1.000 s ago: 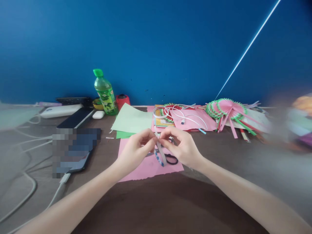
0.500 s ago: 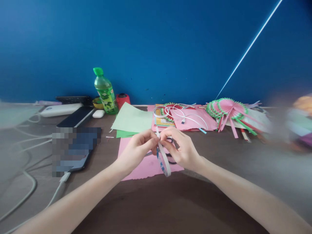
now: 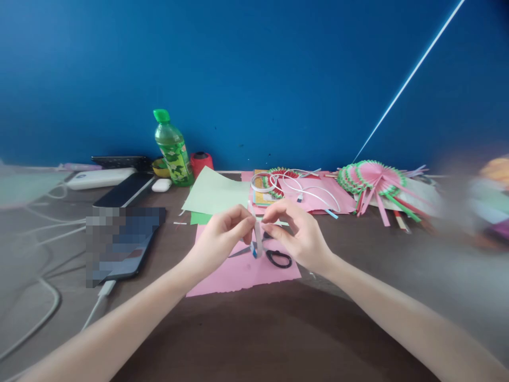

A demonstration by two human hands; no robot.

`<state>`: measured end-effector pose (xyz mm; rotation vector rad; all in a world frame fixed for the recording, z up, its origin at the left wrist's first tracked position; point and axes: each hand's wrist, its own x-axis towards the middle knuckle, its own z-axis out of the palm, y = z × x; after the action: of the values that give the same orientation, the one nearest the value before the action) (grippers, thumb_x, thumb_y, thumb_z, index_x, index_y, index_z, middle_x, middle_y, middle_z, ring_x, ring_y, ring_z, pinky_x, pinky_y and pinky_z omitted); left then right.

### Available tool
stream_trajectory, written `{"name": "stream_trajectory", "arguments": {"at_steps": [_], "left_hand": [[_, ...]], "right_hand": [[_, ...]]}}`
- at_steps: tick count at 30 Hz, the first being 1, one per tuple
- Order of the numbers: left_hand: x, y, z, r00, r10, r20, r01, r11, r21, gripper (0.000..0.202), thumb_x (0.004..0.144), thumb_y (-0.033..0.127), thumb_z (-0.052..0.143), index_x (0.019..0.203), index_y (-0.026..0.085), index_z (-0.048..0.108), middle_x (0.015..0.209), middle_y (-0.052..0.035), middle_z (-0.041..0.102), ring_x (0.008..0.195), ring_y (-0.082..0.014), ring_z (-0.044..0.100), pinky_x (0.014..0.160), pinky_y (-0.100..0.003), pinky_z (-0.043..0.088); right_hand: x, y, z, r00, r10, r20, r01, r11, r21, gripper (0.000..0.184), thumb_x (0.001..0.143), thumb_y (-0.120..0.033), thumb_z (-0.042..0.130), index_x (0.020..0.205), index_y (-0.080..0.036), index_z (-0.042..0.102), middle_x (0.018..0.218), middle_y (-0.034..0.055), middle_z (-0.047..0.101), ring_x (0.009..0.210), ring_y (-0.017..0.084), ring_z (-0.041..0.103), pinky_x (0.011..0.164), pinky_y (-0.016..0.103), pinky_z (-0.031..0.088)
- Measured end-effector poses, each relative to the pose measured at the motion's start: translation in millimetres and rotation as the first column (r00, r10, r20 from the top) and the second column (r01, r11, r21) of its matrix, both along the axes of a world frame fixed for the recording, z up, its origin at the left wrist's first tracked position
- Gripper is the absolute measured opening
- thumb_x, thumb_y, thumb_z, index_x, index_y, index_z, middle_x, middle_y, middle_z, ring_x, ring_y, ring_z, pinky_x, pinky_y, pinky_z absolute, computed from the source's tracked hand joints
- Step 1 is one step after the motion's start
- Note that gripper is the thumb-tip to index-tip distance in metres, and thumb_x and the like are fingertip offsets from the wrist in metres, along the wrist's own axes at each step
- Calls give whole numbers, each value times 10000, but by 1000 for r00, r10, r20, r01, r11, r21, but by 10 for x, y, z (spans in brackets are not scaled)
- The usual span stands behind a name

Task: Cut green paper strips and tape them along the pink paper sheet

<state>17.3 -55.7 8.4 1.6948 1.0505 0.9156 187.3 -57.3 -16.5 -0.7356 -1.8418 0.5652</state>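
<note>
In the head view, my left hand [image 3: 228, 231] is closed in a pinch on a narrow white strip [image 3: 259, 241] with blue print on part of it. The strip hangs in a short loop over the pink paper [image 3: 217, 278]. Just right of it is my right hand [image 3: 300, 233], thumb and forefinger slightly apart with nothing visible between them; the tips are very near the strip. Beneath the hands, scissors with black handles [image 3: 279, 259] lie on the pink paper, their blades partly hidden behind the left fingers and the strip.
Pale green paper [image 3: 218, 193] lies behind the hands, near a coiled white cable [image 3: 294, 183]. Folded pink-and-green paper fans [image 3: 371, 180] are at right. A green bottle [image 3: 173, 151], a white case [image 3: 161, 185] and a phone [image 3: 139, 249] on a cable are at left.
My right fingers have come off the strip and opened slightly. The strip's loop hangs shorter and has shifted left, uncovering more of the scissors' handle.
</note>
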Motion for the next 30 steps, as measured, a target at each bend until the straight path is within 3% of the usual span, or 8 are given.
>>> {"name": "stream_trajectory", "arguments": {"at_steps": [6, 14, 30], "left_hand": [[20, -37, 19, 997, -10, -80, 16, 997, 81, 216, 825, 274, 459, 637, 170, 483, 563, 44, 500, 548, -86, 444, 525, -214, 345], [29, -57, 29, 995, -8, -103, 24, 988, 155, 189, 818, 237, 469, 644, 168, 495, 574, 49, 501, 567, -81, 468, 531, -195, 366], [8, -57, -9, 1000, 13, -18, -13, 1000, 23, 181, 829, 274, 487, 684, 171, 524, 612, 37, 582, 600, -88, 546, 549, -193, 406]], "right_hand": [[-14, 23, -13, 1000, 10, 9, -9, 997, -78, 63, 802, -225, 579, 800, -198, 522, 759, 3, 553, 720, 126, 538, 651, 276, 451], [-17, -10, 32, 999, 3, 52, -1, 1000, -30, 73, 828, -188, 537, 762, -198, 508, 719, -4, 541, 695, 120, 521, 637, 264, 436], [-27, -34, 14, 985, -8, 171, -31, 974, 224, 133, 843, -80, 468, 780, -197, 459, 721, 3, 513, 676, 117, 471, 622, 248, 402]]}}
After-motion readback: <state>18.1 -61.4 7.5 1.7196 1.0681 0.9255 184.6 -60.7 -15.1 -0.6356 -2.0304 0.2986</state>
